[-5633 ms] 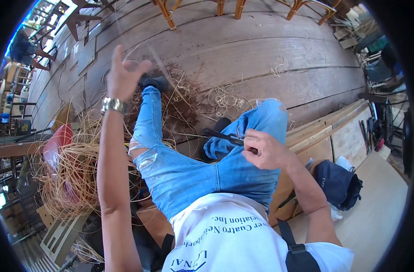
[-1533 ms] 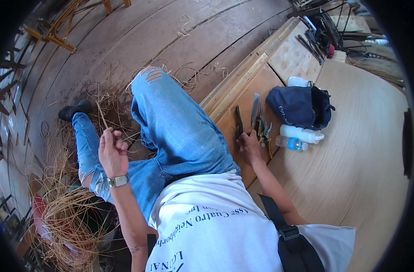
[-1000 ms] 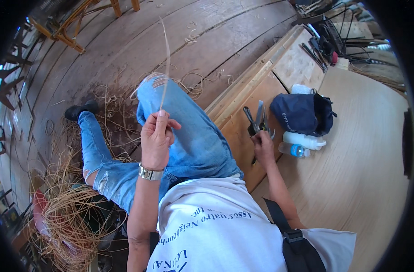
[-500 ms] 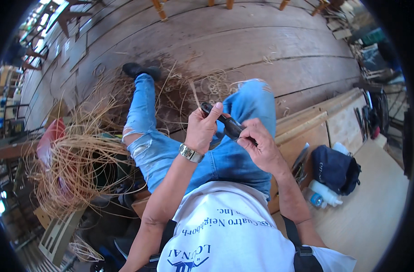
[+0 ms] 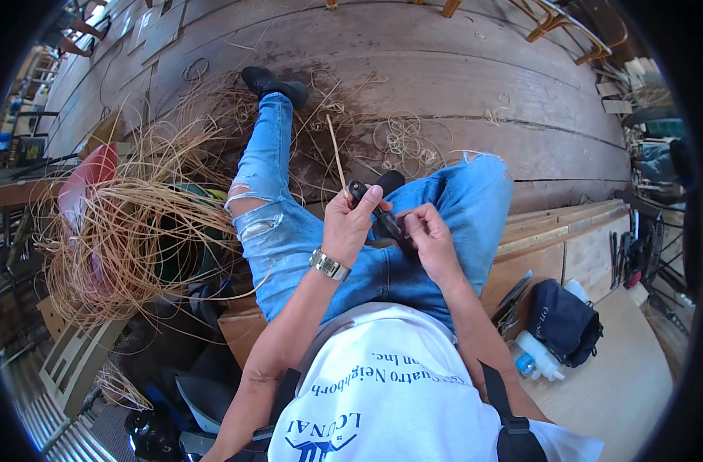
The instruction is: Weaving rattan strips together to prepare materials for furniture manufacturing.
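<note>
My left hand, with a metal-band watch on its wrist, is closed around a black hand tool above my lap. Its exact kind is hard to make out. A thin pale rattan strip sticks out beyond the left hand, pointing away from me. My right hand is closed, its thumb and fingers pinched at the tool's near right end. Whether anything else sits in those fingers is hidden.
A big tangle of rattan strands lies at my left by a red bag. Curled offcuts litter the plank floor. At right, a wooden bench bears a dark blue pouch and a white bottle. Chair legs stand far off.
The view has shifted, and more rattan and floor litter show. Both hands stay together on the black tool, which is now turned more upright. My right fingers have curled in more tightly.
</note>
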`<state>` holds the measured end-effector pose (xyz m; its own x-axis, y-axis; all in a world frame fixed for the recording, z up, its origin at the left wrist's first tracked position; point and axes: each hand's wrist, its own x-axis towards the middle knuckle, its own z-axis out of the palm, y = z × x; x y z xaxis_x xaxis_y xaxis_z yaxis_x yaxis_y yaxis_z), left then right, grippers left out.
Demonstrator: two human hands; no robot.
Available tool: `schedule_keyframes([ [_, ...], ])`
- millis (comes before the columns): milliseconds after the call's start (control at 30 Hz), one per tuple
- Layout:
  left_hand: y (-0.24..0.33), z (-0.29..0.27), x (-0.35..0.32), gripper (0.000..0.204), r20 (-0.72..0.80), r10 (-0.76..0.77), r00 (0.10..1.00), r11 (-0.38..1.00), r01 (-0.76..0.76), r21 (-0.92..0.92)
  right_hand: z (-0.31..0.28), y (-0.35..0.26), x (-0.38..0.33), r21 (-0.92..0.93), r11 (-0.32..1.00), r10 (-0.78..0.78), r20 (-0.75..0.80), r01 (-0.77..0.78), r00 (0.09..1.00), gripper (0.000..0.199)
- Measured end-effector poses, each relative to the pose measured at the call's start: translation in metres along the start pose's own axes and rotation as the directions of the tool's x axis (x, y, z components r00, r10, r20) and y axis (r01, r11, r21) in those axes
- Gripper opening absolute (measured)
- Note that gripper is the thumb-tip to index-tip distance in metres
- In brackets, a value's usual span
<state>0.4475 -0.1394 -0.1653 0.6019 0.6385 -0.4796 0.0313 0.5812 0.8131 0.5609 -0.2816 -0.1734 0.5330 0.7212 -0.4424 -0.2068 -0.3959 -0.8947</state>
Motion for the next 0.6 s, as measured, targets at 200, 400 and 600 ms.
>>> schedule_keyframes([
  [200, -0.007, -0.004, 0.005, 0.019, 0.011, 0.009, 1.000, 1.000, -0.009, -0.021, -0.005, 0.000, 0.003, 0.201, 0.967, -0.190, 0.149, 0.159, 0.970, 0.015],
  [400, -0.006, -0.006, 0.007, 0.019, 0.013, -0.027, 1.000, 1.000, 0.027, 0.002, 0.002, -0.003, 0.001, -0.019, 0.977, 0.213, 0.218, -0.214, 0.953, 0.020],
  [600, 0.004, -0.036, 0.004, 0.031, 0.011, -0.048, 0.999, 0.999, 0.048, 0.001, -0.010, -0.009, 0.006, -0.042, 0.996, 0.074, 0.015, -0.073, 0.997, 0.021],
])
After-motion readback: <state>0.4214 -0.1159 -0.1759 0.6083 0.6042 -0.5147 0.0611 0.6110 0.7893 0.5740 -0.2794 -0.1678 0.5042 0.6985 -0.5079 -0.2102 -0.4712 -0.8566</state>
